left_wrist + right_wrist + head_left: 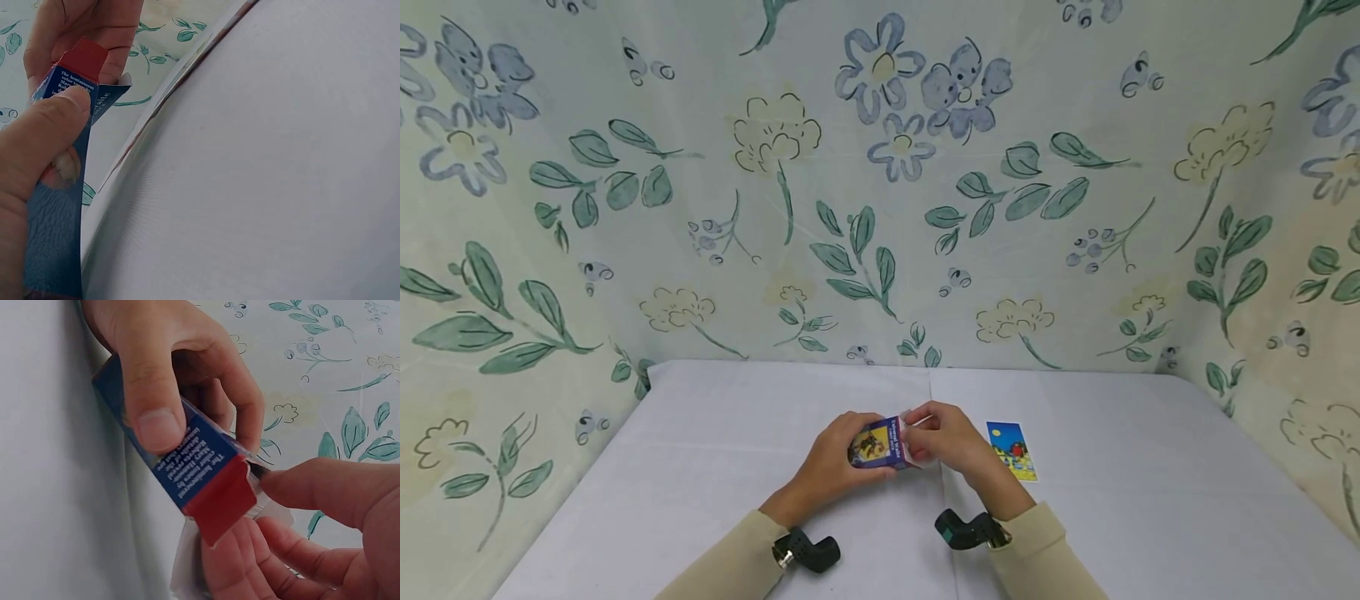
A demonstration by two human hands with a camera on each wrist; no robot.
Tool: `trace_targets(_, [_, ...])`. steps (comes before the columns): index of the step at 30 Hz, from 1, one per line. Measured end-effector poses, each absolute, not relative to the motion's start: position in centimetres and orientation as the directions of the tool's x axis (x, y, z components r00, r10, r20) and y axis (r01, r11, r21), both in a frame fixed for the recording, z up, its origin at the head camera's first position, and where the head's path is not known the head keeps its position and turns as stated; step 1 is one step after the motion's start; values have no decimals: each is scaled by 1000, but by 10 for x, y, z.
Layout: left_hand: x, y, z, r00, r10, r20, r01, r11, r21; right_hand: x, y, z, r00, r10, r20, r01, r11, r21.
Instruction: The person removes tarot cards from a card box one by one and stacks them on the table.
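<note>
The box (874, 444) is in the lower middle of the head view, between the two hands; its long side runs almost straight across the frame, with the right end a little higher than the left; its open end points at the right hand (951, 437), and its other end is tucked in the left hand (832, 457). The left hand holds the box, thumb on one face and fingers round the far side; the right hand is bent about the open end, with its thumb at the edge of the hole; I cannot tell if it pinches anything there. In the right wrist view the box slants from the upper left down to the middle, where a red flap (222, 503) sticks out by the right hand's fingers; a white flap (186, 562) shows lower down. So the right hand is nearer the hole; I think a pull or push there should go along the long side, with the left hand's grip to stop slipping; a picture card (1012, 452) lies just right of the right wrist, apart from the box.
</note>
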State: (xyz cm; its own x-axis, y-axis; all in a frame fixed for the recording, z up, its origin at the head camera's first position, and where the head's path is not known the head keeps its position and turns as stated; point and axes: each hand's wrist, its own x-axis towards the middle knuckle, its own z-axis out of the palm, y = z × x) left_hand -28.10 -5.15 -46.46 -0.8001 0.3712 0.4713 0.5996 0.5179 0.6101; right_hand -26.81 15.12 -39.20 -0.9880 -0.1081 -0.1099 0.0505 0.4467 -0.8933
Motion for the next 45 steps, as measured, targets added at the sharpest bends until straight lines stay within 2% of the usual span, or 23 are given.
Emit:
trace_targets(10, [-281, -51, -465, -809, 374, 455, 588, 521, 619, -267, 150, -389, -992, -73, -107, 58, 486, -872])
trace_targets(45, [-281, -52, -465, -802, 352, 482, 596, 521, 611, -269, 173, -373, -997, -6, -81, 69, 466, -882])
